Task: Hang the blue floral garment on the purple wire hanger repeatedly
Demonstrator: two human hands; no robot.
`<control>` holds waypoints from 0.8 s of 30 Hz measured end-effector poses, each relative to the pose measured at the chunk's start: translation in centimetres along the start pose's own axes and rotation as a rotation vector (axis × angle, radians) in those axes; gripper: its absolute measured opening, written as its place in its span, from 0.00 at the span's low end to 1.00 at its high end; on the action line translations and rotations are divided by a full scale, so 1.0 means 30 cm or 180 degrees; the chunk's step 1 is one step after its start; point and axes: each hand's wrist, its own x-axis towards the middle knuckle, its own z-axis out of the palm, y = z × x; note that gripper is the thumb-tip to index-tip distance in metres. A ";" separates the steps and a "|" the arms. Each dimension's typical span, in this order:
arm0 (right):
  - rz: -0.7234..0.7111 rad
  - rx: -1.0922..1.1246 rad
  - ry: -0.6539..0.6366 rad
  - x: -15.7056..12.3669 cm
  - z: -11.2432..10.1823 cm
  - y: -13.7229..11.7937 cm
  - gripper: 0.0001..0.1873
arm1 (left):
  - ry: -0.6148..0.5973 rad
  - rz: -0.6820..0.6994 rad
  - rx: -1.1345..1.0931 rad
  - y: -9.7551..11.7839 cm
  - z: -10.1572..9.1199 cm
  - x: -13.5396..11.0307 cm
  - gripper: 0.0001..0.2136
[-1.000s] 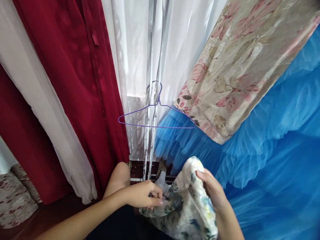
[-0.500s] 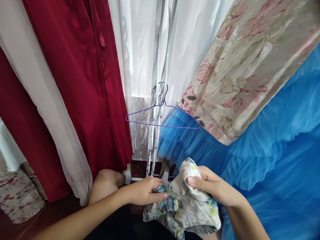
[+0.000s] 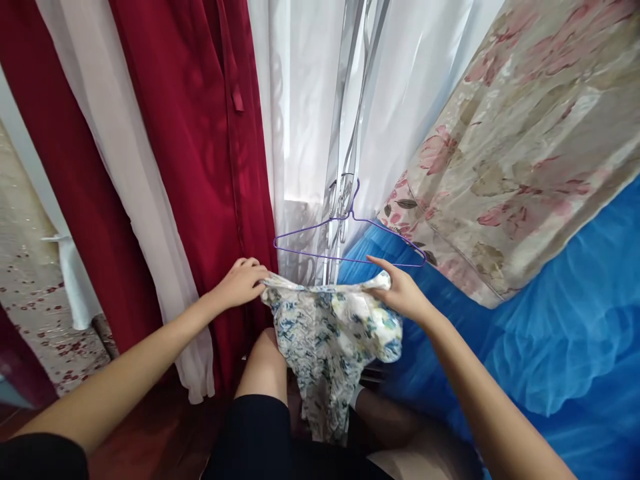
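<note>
A floral garment, white with blue, green and yellow print, hangs stretched between my two hands. My left hand pinches its upper left corner. At the upper right corner, my right hand grips the cloth between thumb and fingers. The top edge runs nearly straight across, while the lower part gathers and dangles over my lap. Just above the garment, a purple wire hanger hangs from a metal stand and holds nothing. The right thumb lies close to the hanger's lower bar; whether they touch I cannot tell.
A thin metal stand rises in front of white curtains. Long red dresses hang at the left. To the right are a pink floral cloth and a blue tulle dress. My legs are below the garment.
The garment, bunched low in my right hand before, is now raised and spread out by its top edge. My left hand has taken hold of its left corner. The camera view has shifted left.
</note>
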 end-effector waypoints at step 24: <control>-0.0105 0.0377 0.0928 -0.142 0.024 -0.049 0.32 | 0.1805 0.0332 -0.1265 0.274 -0.175 0.348 0.07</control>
